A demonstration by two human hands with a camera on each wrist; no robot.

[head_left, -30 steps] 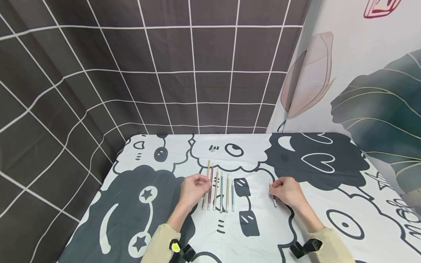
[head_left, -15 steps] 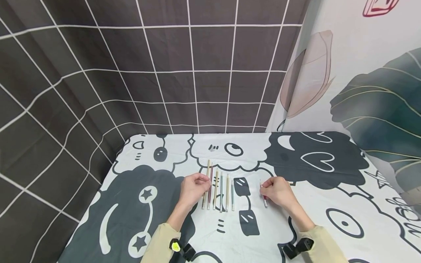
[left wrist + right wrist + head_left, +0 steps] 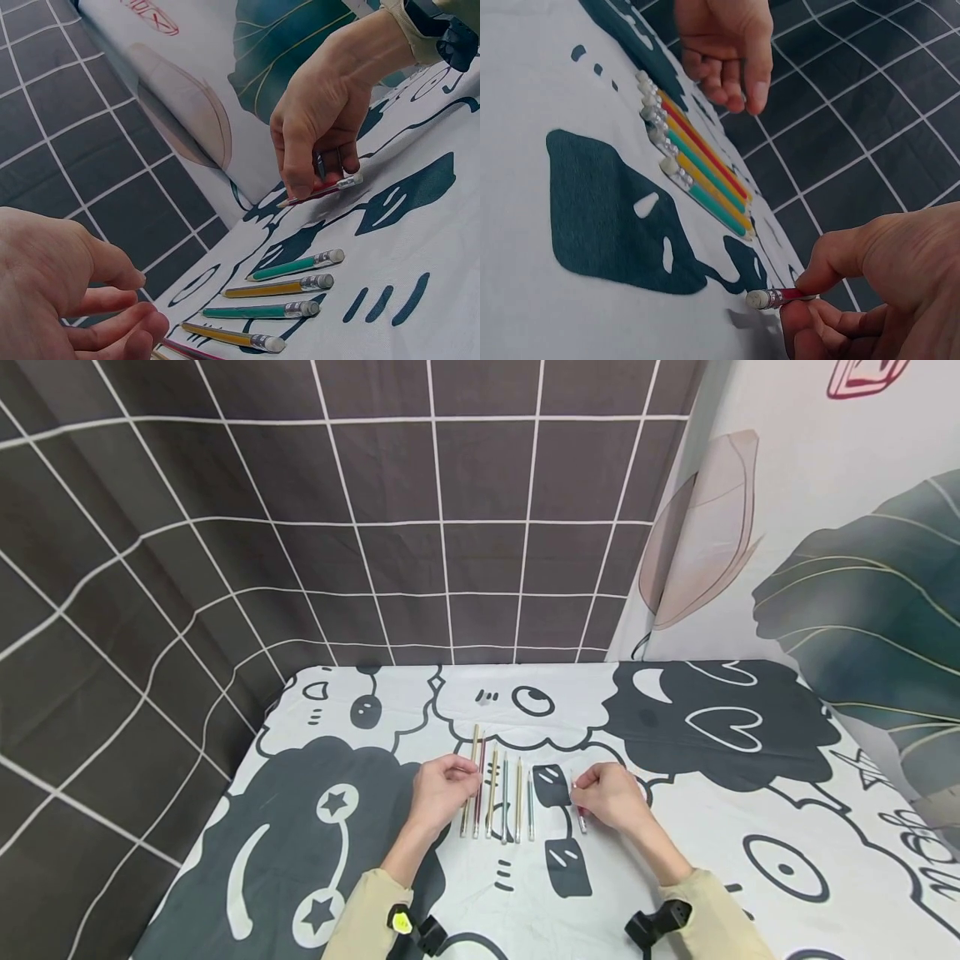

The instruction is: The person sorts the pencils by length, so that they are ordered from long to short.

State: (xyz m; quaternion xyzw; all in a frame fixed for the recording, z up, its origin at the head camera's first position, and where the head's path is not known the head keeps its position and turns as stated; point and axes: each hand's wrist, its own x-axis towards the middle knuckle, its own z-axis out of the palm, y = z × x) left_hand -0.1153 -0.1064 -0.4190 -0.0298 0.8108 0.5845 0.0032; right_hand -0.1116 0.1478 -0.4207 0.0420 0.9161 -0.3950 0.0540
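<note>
A row of several pencils with white erasers lies side by side on the cloth, among them a yellow pencil, a red pencil and a short green pencil at the right end. My left hand hovers over the row's left end, its fingers loosely bent around nothing. To the right of the row, my right hand pinches a short red pencil between thumb and fingers. That pencil is held just above the cloth, its eraser end toward me; the fingers hide part of its shaft in the right wrist view.
The table is covered by a white cloth with dark cartoon prints. A dark grid-patterned curtain hangs behind and to the left, and a leaf-printed white curtain hangs on the right.
My right hand has moved left with the red pencil, closer to the row. My left hand and the lying pencils have stayed in place.
</note>
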